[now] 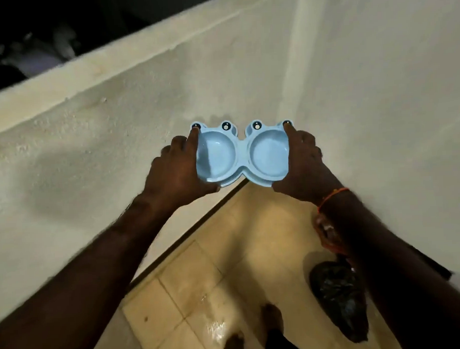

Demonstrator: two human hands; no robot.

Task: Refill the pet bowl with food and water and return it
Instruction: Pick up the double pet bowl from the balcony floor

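Observation:
A light blue double pet bowl (241, 154) with frog-eye decorations on its far rim is held out in front of me, above the floor and close to a cream wall. Both round wells look empty. My left hand (178, 168) grips the bowl's left end, index finger stretched along the rim and thumb under the near edge. My right hand (302, 163) grips the right end the same way, with an orange thread around the wrist.
A low cream wall (116, 126) runs diagonally on the left, dark space beyond its top. A taller wall (378, 88) stands on the right. Below are beige floor tiles (202, 281) with a wet patch, a black plastic bag (339, 298), and my feet.

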